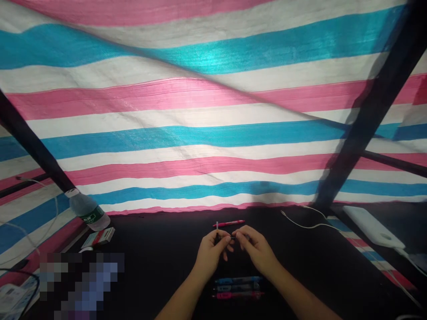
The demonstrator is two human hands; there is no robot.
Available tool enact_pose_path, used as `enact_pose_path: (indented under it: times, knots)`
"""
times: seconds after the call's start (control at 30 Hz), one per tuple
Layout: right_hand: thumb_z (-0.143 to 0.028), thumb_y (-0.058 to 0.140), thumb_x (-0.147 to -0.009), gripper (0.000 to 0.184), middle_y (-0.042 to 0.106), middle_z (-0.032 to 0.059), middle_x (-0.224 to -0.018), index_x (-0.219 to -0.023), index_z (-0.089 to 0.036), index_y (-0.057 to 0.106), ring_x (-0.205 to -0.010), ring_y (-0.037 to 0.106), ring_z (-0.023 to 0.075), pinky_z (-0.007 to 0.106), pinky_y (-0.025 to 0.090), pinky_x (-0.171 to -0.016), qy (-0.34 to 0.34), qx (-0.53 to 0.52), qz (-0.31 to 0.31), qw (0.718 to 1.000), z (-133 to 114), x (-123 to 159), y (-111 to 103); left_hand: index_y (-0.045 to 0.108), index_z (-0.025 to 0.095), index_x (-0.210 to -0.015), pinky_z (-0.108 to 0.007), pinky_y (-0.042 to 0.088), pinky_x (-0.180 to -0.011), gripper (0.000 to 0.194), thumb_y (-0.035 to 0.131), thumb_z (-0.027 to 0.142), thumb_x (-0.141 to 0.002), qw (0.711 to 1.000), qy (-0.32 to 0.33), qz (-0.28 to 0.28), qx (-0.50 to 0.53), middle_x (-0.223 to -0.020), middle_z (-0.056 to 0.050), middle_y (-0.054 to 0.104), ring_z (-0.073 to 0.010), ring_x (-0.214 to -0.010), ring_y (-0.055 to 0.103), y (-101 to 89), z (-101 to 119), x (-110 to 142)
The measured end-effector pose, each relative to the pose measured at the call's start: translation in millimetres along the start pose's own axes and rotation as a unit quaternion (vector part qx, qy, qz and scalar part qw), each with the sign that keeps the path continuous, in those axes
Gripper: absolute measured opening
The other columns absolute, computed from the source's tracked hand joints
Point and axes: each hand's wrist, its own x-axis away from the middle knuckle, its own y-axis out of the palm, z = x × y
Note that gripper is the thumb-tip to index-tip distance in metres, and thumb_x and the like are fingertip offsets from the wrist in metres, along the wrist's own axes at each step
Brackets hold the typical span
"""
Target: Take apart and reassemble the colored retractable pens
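Both my hands meet over the middle of the black tabletop, fingertips almost touching. My left hand [213, 246] is closed in a pinch at one end of a small, thin dark piece [233, 237]; a short pale stick [217, 226] rises by its fingers. My right hand [252, 243] pinches the other end of that piece, most of which the fingers hide. Just beyond the hands lies a red pen [229, 223]. Nearer to me, between my forearms, a blue pen [236, 280], a dark pen [235, 288] and a pink pen [236, 295] lie side by side.
On the left, a tilted plastic bottle [87, 210] stands by a small box [98, 238]. A white power bank [372, 226] with a cable lies at the right. Striped sheeting [200, 133] hangs behind the table [160, 249], between dark posts [370, 115].
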Motion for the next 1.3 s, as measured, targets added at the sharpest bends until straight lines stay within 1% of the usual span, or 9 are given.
enact_pose_path:
  times: [0.13, 0.27, 0.57, 0.7, 0.83, 0.97, 1.07, 1.17, 1.3]
  knots:
    - [-0.069, 0.051, -0.097, 0.054, 0.060, 0.0027, -0.077, -0.088, -0.021, 0.074, -0.067, 0.055, 0.0190, 0.030, 0.044, -0.062, 0.044, -0.037, 0.100, 0.993, 7, -5, -7, 0.068, 0.012, -0.093, -0.019, 0.025, -0.036, 0.042, 0.078, 0.052, -0.082, 1.000, -0.004, 0.014, -0.023, -0.073, -0.009, 0.077, -0.0045, -0.035, 0.041, -1.5, 2, -1]
    - [-0.078, 0.057, -0.089, 0.061, 0.048, -0.0027, -0.059, -0.081, -0.019, 0.071, -0.053, 0.046, 0.0161, 0.028, 0.037, -0.053, 0.101, -0.147, 0.126, 0.976, 14, -10, -10, 0.068, 0.012, -0.095, -0.019, 0.020, -0.036, 0.044, 0.077, 0.053, -0.081, 1.000, -0.005, 0.016, -0.022, -0.072, -0.010, 0.077, -0.0032, -0.033, 0.035, -1.6, 2, -1]
    - [-0.067, 0.069, -0.085, 0.049, 0.061, 0.0011, -0.067, -0.081, -0.018, 0.074, -0.053, 0.050, 0.0150, 0.028, 0.036, -0.051, 0.117, -0.145, 0.053, 0.981, 13, -8, -2, 0.068, 0.012, -0.095, -0.019, 0.020, -0.035, 0.041, 0.076, 0.051, -0.083, 1.000, 0.000, 0.013, -0.026, -0.073, -0.009, 0.077, -0.0031, -0.033, 0.036, -2.9, -1, -2]
    - [-0.057, 0.081, -0.078, 0.041, 0.068, 0.0017, -0.071, -0.090, -0.018, 0.078, -0.056, 0.054, 0.0146, 0.026, 0.038, -0.053, 0.139, -0.155, -0.050, 0.977, 11, -6, -1, 0.068, 0.014, -0.094, -0.019, 0.020, -0.034, 0.042, 0.078, 0.052, -0.081, 1.000, 0.001, 0.016, -0.013, -0.071, -0.004, 0.073, -0.0037, -0.034, 0.038, -4.1, 2, -1]
    - [-0.051, 0.079, -0.082, 0.036, 0.071, 0.0027, -0.080, -0.097, -0.018, 0.077, -0.075, 0.063, 0.0194, 0.034, 0.049, -0.076, 0.126, -0.188, -0.152, 0.962, 2, -1, 2, 0.070, 0.015, -0.100, -0.019, 0.022, -0.039, 0.043, 0.081, 0.050, -0.078, 1.000, 0.008, 0.001, 0.002, -0.065, 0.004, 0.059, -0.0041, -0.040, 0.036, -7.5, 1, -1]
    - [-0.041, 0.072, -0.088, 0.022, 0.070, 0.0044, -0.090, -0.098, -0.021, 0.069, -0.089, 0.064, 0.0230, 0.037, 0.048, -0.088, 0.097, -0.227, -0.144, 0.958, -5, 0, 5, 0.072, 0.017, -0.117, -0.021, 0.032, -0.050, 0.041, 0.065, 0.049, -0.093, 0.999, 0.016, -0.035, 0.025, -0.077, 0.001, 0.054, -0.0085, -0.056, 0.042, -13.2, -3, -3]
    - [-0.032, 0.065, -0.084, 0.014, 0.063, 0.0032, -0.081, -0.079, -0.022, 0.056, -0.079, 0.059, 0.0219, 0.036, 0.048, -0.079, 0.090, -0.260, -0.084, 0.958, 0, -3, 4, 0.070, 0.022, -0.130, -0.026, 0.044, -0.065, 0.039, 0.058, 0.038, -0.097, 0.996, 0.062, -0.046, -0.052, -0.094, -0.003, 0.056, -0.0150, -0.074, 0.053, -18.1, -1, -3]
    - [-0.032, 0.057, -0.084, 0.017, 0.051, 0.0005, -0.071, -0.072, -0.023, 0.050, -0.066, 0.049, 0.0190, 0.032, 0.044, -0.065, 0.063, -0.216, -0.039, 0.974, 6, -4, -2, 0.070, 0.027, -0.132, -0.033, 0.048, -0.086, 0.038, 0.060, 0.030, -0.097, 0.970, 0.136, -0.057, -0.193, -0.102, -0.006, 0.058, -0.0211, -0.093, 0.058, -21.6, 6, 0]
    - [-0.034, 0.064, -0.092, 0.018, 0.058, 0.0027, -0.093, -0.108, -0.025, 0.067, -0.077, 0.055, 0.0201, 0.031, 0.047, -0.070, -0.025, 0.003, -0.015, 1.000, 5, -3, -13, 0.077, 0.027, -0.117, -0.036, 0.048, -0.092, 0.026, 0.061, 0.025, -0.097, 0.941, 0.182, -0.074, -0.275, -0.107, -0.009, 0.066, -0.0251, -0.100, 0.062, -22.4, 16, 5]
